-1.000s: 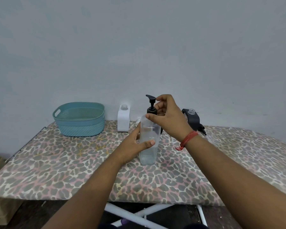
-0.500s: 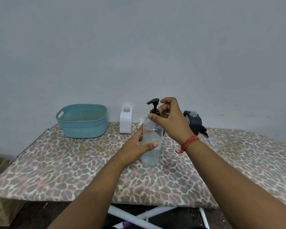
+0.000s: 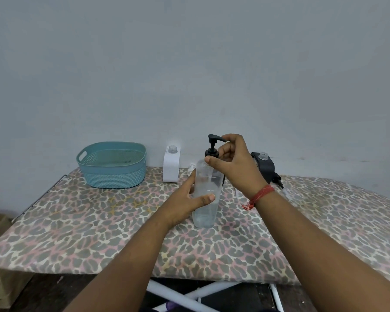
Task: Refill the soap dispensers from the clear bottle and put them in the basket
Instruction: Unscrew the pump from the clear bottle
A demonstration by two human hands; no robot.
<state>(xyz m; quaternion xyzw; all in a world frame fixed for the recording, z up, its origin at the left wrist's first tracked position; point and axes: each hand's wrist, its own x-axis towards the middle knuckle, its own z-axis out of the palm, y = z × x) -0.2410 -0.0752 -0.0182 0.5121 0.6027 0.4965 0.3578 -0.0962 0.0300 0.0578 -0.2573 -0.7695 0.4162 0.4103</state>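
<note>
A tall clear bottle (image 3: 205, 208) stands upright in the middle of the leopard-print board, part full of clear liquid. My left hand (image 3: 185, 199) grips its body from the left. My right hand (image 3: 233, 163) pinches the black pump head (image 3: 212, 147) at the bottle's neck, thumb on the collar and fingers behind the nozzle. A white soap dispenser (image 3: 171, 165) without its pump stands by the wall. A black dispenser (image 3: 265, 166), also uncapped, stands behind my right wrist. The teal basket (image 3: 112, 164) sits at the back left, with nothing in it.
A small white pump part (image 3: 191, 168) lies beside the white dispenser. The board (image 3: 99, 221) is padded and narrow, with its front edge close to me and a metal rail (image 3: 38, 199) at the left end. White legs (image 3: 189, 293) cross below.
The pump nozzle has turned, pointing left a second ago and right towards my fingers now. My right hand has shifted round the pump head. My left hand keeps its hold.
</note>
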